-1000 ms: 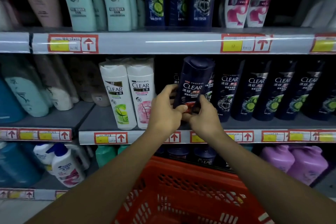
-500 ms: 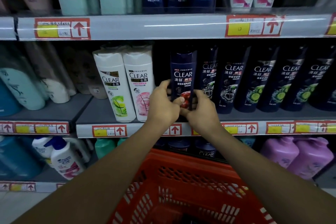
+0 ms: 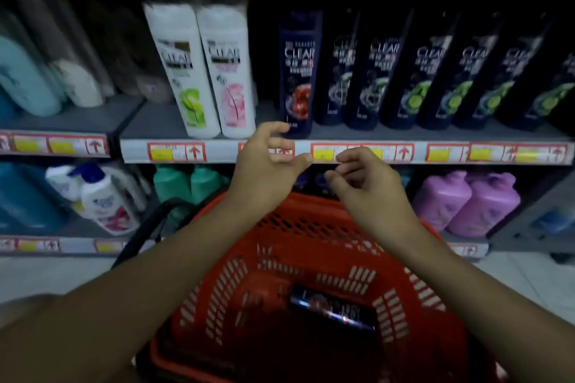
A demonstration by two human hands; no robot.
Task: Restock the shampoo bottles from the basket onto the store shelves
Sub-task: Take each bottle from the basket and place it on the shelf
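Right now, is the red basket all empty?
No, a dark bottle lies inside the red basket.

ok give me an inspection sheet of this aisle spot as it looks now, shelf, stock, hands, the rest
surface: middle shelf, grey, bare patch left of the white bottles
job's things: dark Clear bottle with red label upright on the shelf, nothing touching it; red basket below, one dark bottle lying in it
clutter: two white Clear bottles; row of dark bottles; purple jugs on the lower shelf
grippers: left hand and right hand over the basket, fingers loosely curled, nothing in either grip
cables: nothing seen
surroundings: price tags on the shelf edge; pale floor
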